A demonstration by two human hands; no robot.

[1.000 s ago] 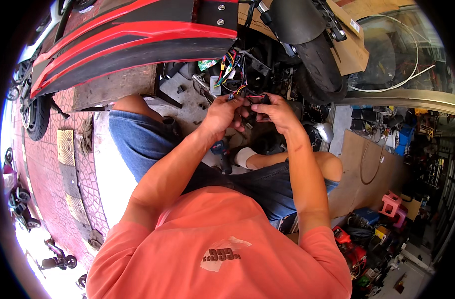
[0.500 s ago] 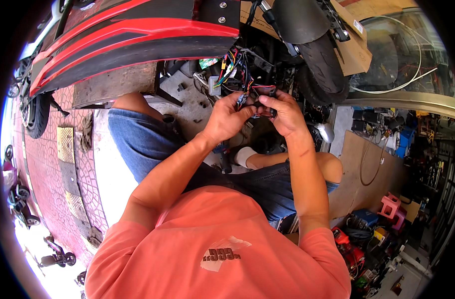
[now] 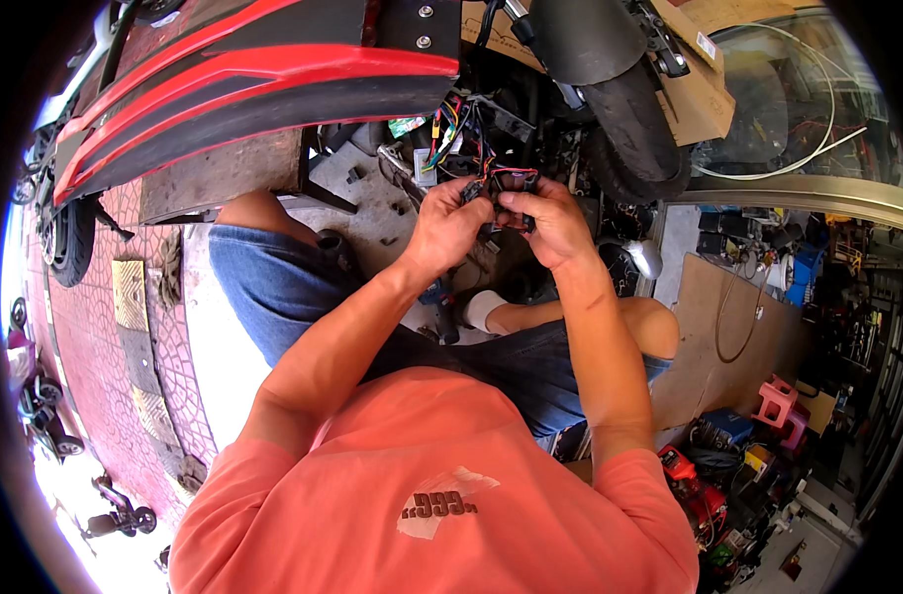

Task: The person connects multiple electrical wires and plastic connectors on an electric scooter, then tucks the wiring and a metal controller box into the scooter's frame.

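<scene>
Both my hands are closed around small dark connectors on a bundle of coloured wires [image 3: 452,129]. My left hand [image 3: 451,223] grips a dark connector [image 3: 474,190] with thumb and fingers; wires run up from it. My right hand [image 3: 552,223] pinches an upright black connector [image 3: 529,185] just beside it, with a pink-red wire leading across. The exact shapes between my fingers are partly hidden. A grey rectangular housing [image 3: 424,173] lies above my left hand, among the wiring. A blue-and-black power drill [image 3: 439,307] sits between my legs, below my hands.
A red-and-black scooter deck [image 3: 253,94] rests over a worn bench [image 3: 224,173]. A front tyre [image 3: 634,129] and cardboard [image 3: 704,109] are at upper right, beside a glass panel [image 3: 778,109]. Tools and parts [image 3: 709,475] crowd the right; parked scooters [image 3: 46,406] stand at left.
My hands have shifted around the connectors, drawing a little closer than a second ago. My left thumb has curled inward, and the connector in my right hand now stands more upright.
</scene>
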